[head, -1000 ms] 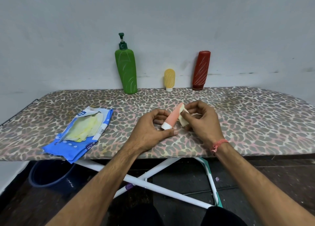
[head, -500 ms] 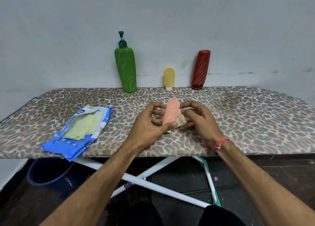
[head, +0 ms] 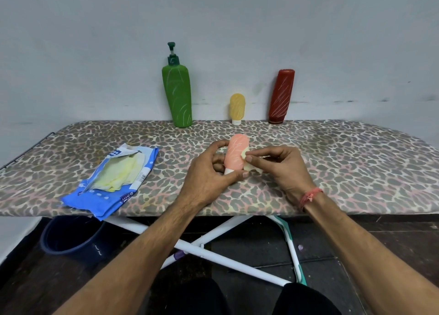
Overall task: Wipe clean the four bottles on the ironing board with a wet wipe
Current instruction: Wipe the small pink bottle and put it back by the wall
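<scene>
Since half a second ago the right hand point(head: 282, 165) slid its wet wipe point(head: 253, 166) round to the pink bottle's point(head: 235, 155) 3 o'clock side. Left hand point(head: 209, 172) pinches the bottle near its white cap, upright over the ironing board point(head: 356, 162). Such a low grip could let it tip if the wipe drags too hard, I reckon.

Dim, even light; soft shadows; wide-angle bending at edges; sharp mid-frame.
</scene>
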